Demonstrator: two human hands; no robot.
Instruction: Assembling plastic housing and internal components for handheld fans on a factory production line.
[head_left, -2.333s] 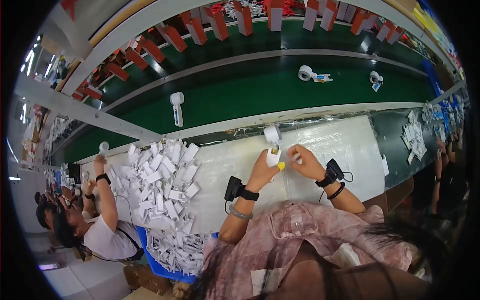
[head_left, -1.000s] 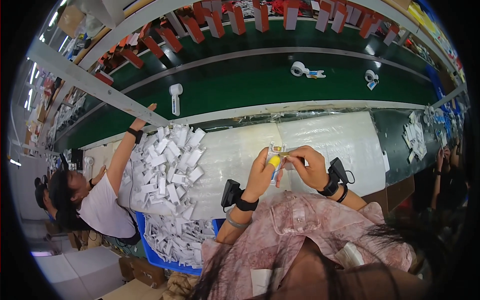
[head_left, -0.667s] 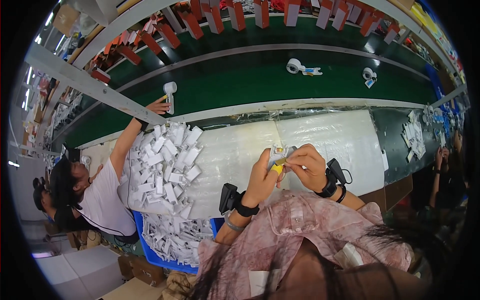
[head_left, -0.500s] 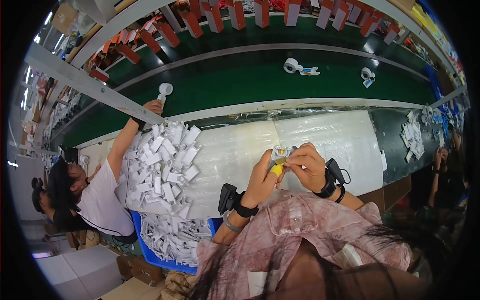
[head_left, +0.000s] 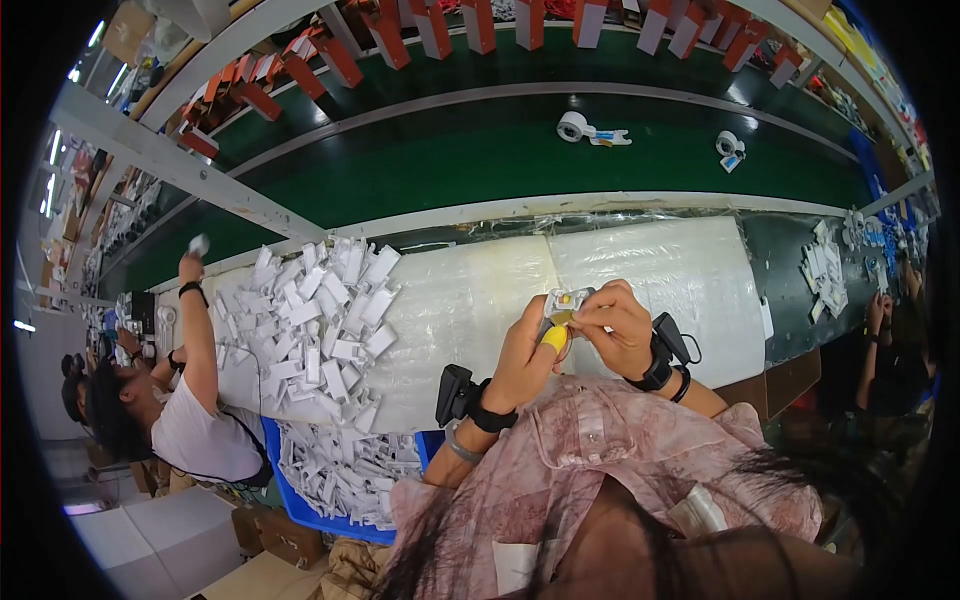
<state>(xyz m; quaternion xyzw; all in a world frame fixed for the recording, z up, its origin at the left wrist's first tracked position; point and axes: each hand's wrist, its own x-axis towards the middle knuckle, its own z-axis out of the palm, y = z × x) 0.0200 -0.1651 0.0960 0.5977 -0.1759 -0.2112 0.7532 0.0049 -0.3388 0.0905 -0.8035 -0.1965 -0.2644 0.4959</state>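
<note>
In front of my chest, my left hand (head_left: 529, 350) is closed around a small white plastic part (head_left: 572, 299) that has a yellowish spot inside. A bright yellow piece (head_left: 554, 338) sits at my left thumb; whether it is a finger cover or a tool's end I cannot tell. My right hand (head_left: 620, 328) pinches at a small golden-brown strip (head_left: 562, 318) along the near side of the white part. Fingers hide much of both.
White plastic housings (head_left: 335, 310) lie heaped to the left, above a blue bin (head_left: 300, 512) of similar pieces. Beyond the film-covered table (head_left: 460, 290), a green conveyor belt (head_left: 430, 170) carries white round-headed parts (head_left: 573, 126). Co-workers' hands (head_left: 192, 268) are at far left and right.
The co-worker at left has drawn a hand back leftward with a white round-headed part from the belt. Parts on the belt have shifted slightly left. My hands stay nearly in place.
</note>
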